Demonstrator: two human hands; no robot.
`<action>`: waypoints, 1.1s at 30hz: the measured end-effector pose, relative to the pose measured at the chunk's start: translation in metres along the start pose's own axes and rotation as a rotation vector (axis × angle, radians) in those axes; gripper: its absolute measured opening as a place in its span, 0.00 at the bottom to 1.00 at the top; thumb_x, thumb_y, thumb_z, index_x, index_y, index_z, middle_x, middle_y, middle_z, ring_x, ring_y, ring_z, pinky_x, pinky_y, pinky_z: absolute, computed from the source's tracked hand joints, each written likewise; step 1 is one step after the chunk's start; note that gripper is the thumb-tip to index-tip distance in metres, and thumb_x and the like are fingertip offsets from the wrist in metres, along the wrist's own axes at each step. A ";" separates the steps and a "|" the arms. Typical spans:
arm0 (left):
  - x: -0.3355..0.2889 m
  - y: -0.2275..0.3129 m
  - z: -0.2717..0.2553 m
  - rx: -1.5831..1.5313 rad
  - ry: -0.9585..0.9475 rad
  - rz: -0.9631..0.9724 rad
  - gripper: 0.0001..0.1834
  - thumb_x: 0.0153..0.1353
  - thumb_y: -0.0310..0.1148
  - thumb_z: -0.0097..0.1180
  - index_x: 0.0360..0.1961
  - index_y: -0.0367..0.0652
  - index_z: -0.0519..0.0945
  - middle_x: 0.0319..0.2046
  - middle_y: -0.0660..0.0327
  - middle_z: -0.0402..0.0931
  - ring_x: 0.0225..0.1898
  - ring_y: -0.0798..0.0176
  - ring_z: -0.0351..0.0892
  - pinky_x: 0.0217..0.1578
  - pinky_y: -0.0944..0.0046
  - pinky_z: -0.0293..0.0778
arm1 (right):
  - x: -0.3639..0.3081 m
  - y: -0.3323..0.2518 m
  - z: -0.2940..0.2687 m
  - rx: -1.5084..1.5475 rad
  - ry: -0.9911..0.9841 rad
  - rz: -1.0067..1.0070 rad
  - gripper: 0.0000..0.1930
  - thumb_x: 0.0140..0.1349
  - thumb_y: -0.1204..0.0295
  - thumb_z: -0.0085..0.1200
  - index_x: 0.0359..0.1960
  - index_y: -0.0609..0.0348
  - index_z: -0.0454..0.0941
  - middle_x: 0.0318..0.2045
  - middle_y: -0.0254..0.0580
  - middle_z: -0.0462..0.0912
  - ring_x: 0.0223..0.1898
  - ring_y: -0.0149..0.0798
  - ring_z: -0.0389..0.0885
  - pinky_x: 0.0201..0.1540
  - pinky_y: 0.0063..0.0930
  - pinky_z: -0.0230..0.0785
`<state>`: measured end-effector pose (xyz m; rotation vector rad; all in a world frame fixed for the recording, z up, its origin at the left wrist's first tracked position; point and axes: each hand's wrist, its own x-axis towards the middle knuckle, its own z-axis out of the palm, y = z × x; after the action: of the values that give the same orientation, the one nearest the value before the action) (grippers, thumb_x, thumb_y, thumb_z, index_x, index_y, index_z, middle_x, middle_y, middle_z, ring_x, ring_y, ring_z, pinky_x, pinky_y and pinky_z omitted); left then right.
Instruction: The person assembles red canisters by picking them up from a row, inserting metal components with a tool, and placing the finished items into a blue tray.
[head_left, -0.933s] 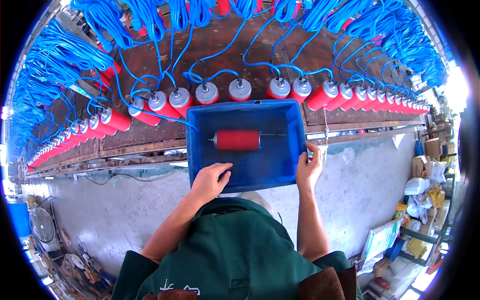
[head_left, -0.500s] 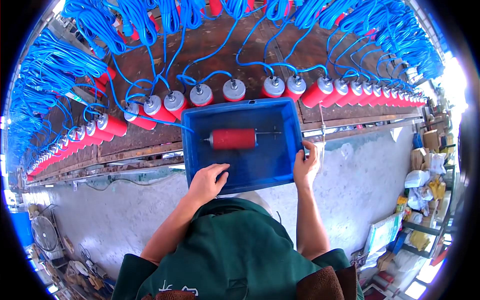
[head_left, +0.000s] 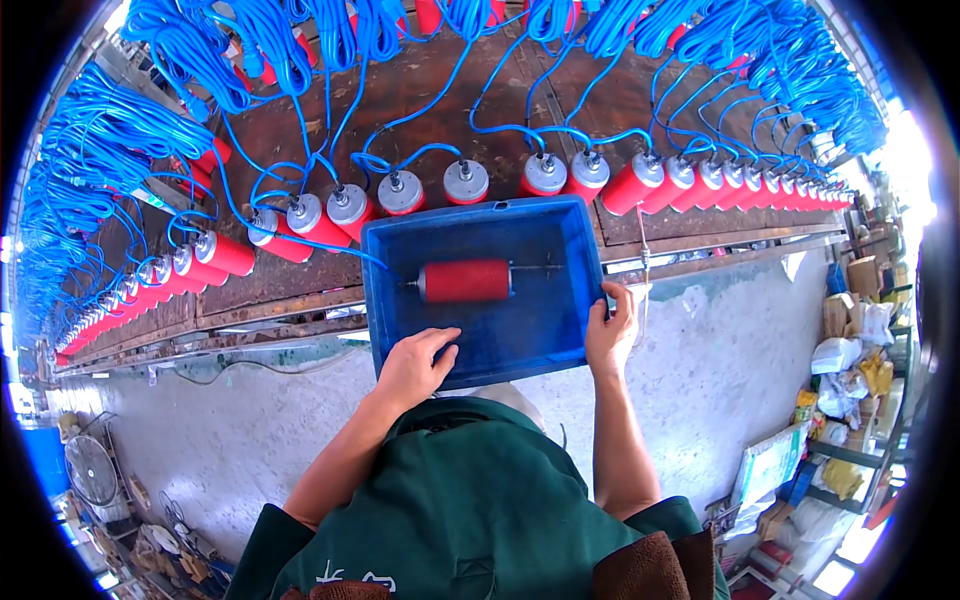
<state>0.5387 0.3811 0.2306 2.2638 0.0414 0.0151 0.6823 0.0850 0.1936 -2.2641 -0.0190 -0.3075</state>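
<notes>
In front of me a blue plastic bin (head_left: 378, 325) sits slightly turned at the edge of the workbench. Inside lies a red cylinder (head_left: 466, 281) with metal ends and thin rods sticking out both sides; its outline is slightly blurred. A blue cable (head_left: 335, 243) runs over the bin's left rim. My left hand (head_left: 417, 362) rests over the near left rim, fingers and thumb apart, reaching inside without touching the cylinder. My right hand (head_left: 611, 330) grips the bin's right wall near its front corner, thumb and fingers bent around the rim.
Red cylinders with grey caps (head_left: 466, 182) line the dark bench (head_left: 440, 100) on both sides behind the bin. Coiled blue cables (head_left: 220, 60) hang above. A thin hose (head_left: 644, 255) hangs right of the bin. Boxes and bags (head_left: 840, 360) fill the far right; a fan (head_left: 93, 468) stands left.
The red cylinder has shifted very slightly toward me inside the bin. Both hands stay in place.
</notes>
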 end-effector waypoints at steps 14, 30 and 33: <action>0.000 0.001 -0.001 -0.011 -0.009 -0.015 0.16 0.70 0.30 0.63 0.55 0.34 0.87 0.51 0.46 0.88 0.50 0.44 0.90 0.51 0.55 0.84 | 0.000 -0.003 -0.001 -0.008 -0.018 0.007 0.13 0.66 0.78 0.55 0.51 0.62 0.83 0.51 0.51 0.85 0.56 0.55 0.81 0.64 0.47 0.72; 0.003 0.001 -0.005 -0.042 0.005 -0.069 0.15 0.70 0.29 0.64 0.55 0.35 0.87 0.49 0.47 0.89 0.49 0.48 0.90 0.48 0.57 0.84 | 0.034 -0.095 -0.167 1.226 -0.930 -0.524 0.19 0.83 0.63 0.47 0.51 0.68 0.84 0.48 0.62 0.86 0.41 0.53 0.89 0.40 0.40 0.80; 0.001 -0.005 -0.002 -0.036 0.011 -0.068 0.15 0.71 0.29 0.64 0.55 0.35 0.87 0.49 0.48 0.89 0.48 0.49 0.90 0.47 0.58 0.84 | 0.048 -0.157 -0.201 1.215 -1.609 -0.681 0.25 0.70 0.60 0.71 0.61 0.67 0.84 0.63 0.69 0.81 0.55 0.63 0.88 0.56 0.49 0.85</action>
<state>0.5400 0.3860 0.2284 2.2256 0.1229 -0.0080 0.6673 0.0328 0.4469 -0.7131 -1.3644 0.9779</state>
